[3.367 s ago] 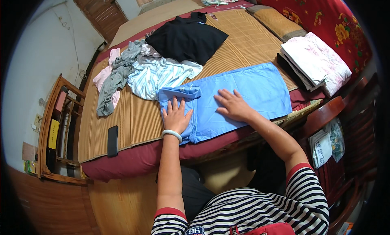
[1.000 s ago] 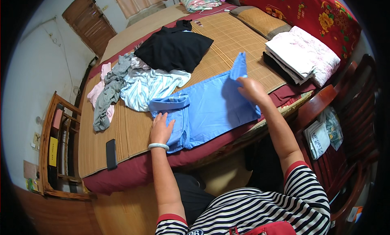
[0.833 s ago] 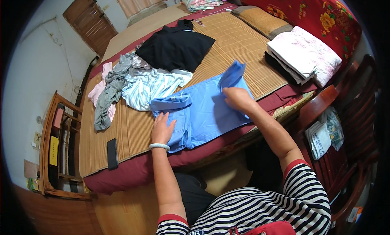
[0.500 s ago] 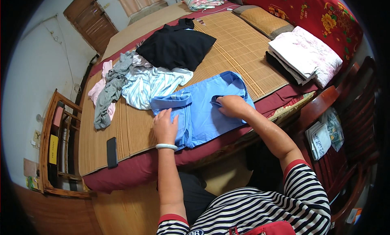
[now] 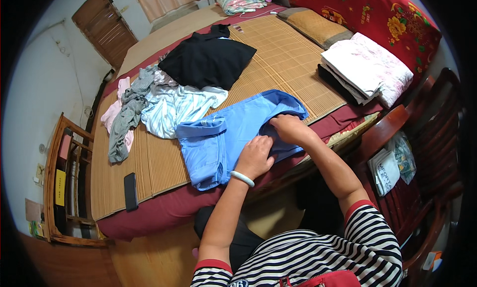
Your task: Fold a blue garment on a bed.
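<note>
A blue garment (image 5: 239,138) lies on the near edge of the bed, with a turned-over band at its left end and a loose, raised edge at its right. My right hand (image 5: 289,129) is closed on that right edge, fingertips tucked into the cloth. Just left of it, my left hand (image 5: 255,156) lies on the garment with its fingers stretched over the fabric and the thumb apart. A pale bangle (image 5: 242,178) circles my left wrist. The cloth under both hands is partly hidden.
Beyond lie a black garment (image 5: 208,58), a blue-and-white striped cloth (image 5: 181,108) and a grey garment (image 5: 130,110). A phone (image 5: 130,191) rests near the left bed edge. Folded white clothes (image 5: 355,66) are stacked at right, near a dark wooden chair (image 5: 385,130).
My left hand has moved right from the garment's left part to beside my right hand. The garment's right edge is bunched more around my right fingers.
</note>
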{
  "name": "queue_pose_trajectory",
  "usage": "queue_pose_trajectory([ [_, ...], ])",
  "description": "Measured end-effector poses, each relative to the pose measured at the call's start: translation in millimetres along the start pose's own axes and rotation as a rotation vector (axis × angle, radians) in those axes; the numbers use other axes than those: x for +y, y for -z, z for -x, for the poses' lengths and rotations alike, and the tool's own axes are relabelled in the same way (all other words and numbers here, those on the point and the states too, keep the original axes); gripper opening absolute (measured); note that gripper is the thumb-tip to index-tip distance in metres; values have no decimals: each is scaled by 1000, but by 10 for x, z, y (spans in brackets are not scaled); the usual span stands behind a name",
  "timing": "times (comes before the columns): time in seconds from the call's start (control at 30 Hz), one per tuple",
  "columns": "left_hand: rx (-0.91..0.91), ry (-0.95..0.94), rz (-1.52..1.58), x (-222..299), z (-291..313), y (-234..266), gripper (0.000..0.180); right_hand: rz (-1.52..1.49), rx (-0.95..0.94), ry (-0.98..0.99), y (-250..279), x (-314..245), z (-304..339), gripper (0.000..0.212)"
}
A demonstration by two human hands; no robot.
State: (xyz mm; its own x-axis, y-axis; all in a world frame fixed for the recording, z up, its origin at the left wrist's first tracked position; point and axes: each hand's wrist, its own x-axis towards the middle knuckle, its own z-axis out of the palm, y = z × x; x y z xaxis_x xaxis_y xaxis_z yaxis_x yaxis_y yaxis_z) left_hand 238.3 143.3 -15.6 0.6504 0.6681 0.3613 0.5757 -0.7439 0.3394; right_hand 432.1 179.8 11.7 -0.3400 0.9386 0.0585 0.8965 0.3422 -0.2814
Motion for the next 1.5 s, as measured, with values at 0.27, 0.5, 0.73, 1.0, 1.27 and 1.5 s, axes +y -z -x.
queue_pose_trajectory([
  [0.27, 7, -16, 23, 109, -23, 57, 45, 253, -264, -266, 207, 115, -21, 31],
  [0.5, 17, 4, 37, 123, -46, 63, 36, 185, 328, 13, -214, 312, -367, 55],
  [0.73, 65, -2, 35, 80, -30, 50, 21, 83, 207, -50, -458, 384, -549, 58],
  [1.0, 50, -107, -19, 47, -26, 80, 15, -133, 434, 84, -481, 670, -662, 42],
  [1.27, 56, -169, 36, 152, -35, 73, 15, -365, 768, -263, -513, 963, -779, 33],
  [1.5, 31, -134, 53, 173, 2, 34, 20, -470, 613, -275, -427, 806, -718, 34],
])
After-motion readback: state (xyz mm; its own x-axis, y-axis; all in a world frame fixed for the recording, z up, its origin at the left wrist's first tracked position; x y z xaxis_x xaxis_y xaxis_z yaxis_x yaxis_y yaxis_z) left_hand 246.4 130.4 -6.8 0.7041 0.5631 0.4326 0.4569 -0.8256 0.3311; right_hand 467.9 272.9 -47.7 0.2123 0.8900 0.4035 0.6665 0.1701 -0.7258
